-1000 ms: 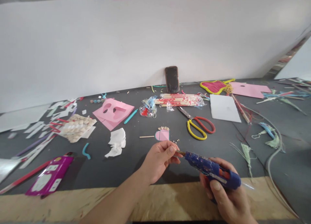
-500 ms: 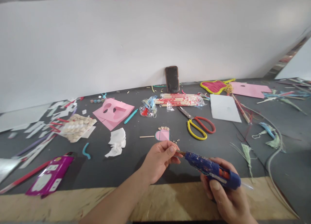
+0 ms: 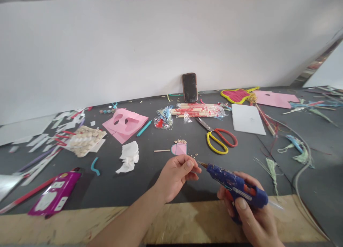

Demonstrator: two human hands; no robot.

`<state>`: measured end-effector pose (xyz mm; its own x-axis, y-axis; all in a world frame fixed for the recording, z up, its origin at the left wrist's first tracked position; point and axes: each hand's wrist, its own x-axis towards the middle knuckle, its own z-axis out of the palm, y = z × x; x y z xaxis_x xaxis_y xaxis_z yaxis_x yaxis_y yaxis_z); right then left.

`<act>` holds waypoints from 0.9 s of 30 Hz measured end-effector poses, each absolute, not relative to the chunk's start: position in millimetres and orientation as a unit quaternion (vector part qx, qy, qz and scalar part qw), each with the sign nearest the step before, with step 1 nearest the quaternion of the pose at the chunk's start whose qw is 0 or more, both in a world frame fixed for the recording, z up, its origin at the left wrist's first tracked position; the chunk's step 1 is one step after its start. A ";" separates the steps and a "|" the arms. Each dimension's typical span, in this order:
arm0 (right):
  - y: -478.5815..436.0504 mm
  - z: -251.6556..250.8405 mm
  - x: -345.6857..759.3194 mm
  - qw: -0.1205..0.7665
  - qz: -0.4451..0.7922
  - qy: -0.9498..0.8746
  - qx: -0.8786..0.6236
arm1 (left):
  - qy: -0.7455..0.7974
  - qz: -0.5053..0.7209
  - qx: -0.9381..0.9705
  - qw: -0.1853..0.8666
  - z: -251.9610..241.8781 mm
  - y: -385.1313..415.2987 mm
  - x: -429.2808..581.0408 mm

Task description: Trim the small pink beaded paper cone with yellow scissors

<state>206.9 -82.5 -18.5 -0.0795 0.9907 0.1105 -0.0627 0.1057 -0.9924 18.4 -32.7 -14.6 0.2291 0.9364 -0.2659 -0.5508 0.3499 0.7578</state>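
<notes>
Glue gun (image 3: 233, 184) just backed off — right hand (image 3: 255, 216) clamped on it, left hand (image 3: 177, 177) pinched just off its tip (image 3: 203, 164), can't tell on what — squeezing's probably done.

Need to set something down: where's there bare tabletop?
Bare patches: between the purple packet and the left forearm, and between the scissors and the glue gun. Crowded: the far left's paper strips, and around the bagged sticks.

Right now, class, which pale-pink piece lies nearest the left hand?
The small teal-edged piece, just beyond the left hand; the larger left pink sheet and far-right pink sheet lie farther away.
</notes>
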 end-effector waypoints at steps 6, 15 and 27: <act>-77.2 -22.8 212.6 0.518 0.469 -0.558 -0.448 | 0.365 0.510 0.261 0.734 -14.3 -32.8 18.2; -68.6 -26.9 219.9 0.513 0.464 -0.590 -0.417 | 0.370 0.507 0.267 0.731 -16.8 -32.4 16.9; -80.0 -23.3 212.6 0.500 0.543 -0.535 -0.410 | 0.377 0.501 0.267 0.732 -16.5 -32.1 17.9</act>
